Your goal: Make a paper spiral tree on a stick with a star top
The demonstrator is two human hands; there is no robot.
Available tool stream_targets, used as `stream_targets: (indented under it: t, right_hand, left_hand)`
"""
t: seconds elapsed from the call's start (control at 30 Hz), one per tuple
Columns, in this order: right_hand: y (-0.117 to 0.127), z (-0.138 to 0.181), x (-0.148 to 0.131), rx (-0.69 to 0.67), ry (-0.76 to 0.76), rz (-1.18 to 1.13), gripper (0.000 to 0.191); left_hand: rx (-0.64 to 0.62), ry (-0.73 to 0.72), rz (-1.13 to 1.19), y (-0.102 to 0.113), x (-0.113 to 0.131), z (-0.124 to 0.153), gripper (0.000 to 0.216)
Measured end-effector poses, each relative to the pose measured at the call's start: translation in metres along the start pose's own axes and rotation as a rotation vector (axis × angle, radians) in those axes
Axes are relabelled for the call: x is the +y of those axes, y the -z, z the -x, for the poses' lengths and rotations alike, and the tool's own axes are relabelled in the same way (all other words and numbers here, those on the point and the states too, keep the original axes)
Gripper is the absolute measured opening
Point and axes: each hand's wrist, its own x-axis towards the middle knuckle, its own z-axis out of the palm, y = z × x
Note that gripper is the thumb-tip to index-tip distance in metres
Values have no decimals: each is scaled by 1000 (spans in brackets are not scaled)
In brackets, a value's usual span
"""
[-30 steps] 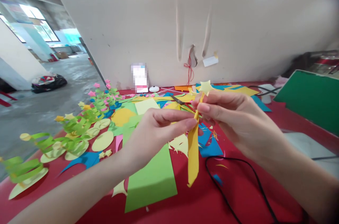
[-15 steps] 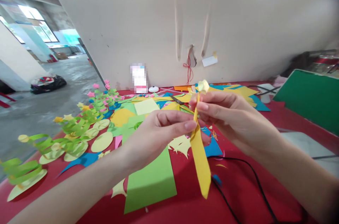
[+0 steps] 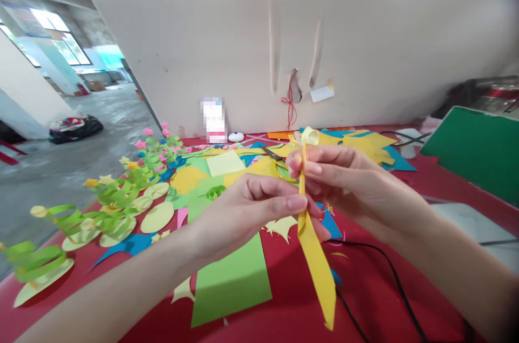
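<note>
My right hand [image 3: 348, 183] pinches the upper part of a long yellow paper strip [image 3: 316, 264], just below a small pale yellow paper piece [image 3: 310, 135] at its top. My left hand [image 3: 247, 208] pinches the same strip a little lower, thumb and forefinger closed on it. The strip's free end hangs down and to the right, above the red table [image 3: 284, 316]. Both hands are held above a sheet of light green paper [image 3: 231, 278].
Green paper spirals on pale discs with small stars [image 3: 101, 197] line the left side. Coloured paper scraps and scissors [image 3: 275, 158] lie behind the hands. A black cable [image 3: 389, 273] crosses the front right. A green board [image 3: 478, 148] is at the right, a beige panel [image 3: 365, 51] behind.
The strip's hanging end has swung from lower left to lower right. The pale piece at the top has turned from a flat star shape to a narrow, edge-on one. Both hands stay pinched on the strip.
</note>
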Motion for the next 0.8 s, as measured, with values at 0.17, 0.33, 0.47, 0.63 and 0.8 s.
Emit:
stream_targets:
  t: [0.17,0.33,0.47,0.63,0.8]
  right_hand:
    - [2,-2,1,-38,-34,-10,12]
    - [3,-3,1,-19,-9,99,9]
    - [2,-1,0,-2,-34,151,10]
    - [1,0,-3,78,37,354,8]
    - [0,1,-3,127,45,362,4]
  left_hand:
    - [89,-6,-24,0,-2,1,13]
    - [212,-28,-31,0,-1,-1,8]
    - [293,-27,-44,1,-1,-2,7]
    - [368,-15,-115,0,-3,-2,8]
    - [410,-23,-144,1,-4,-2,4]
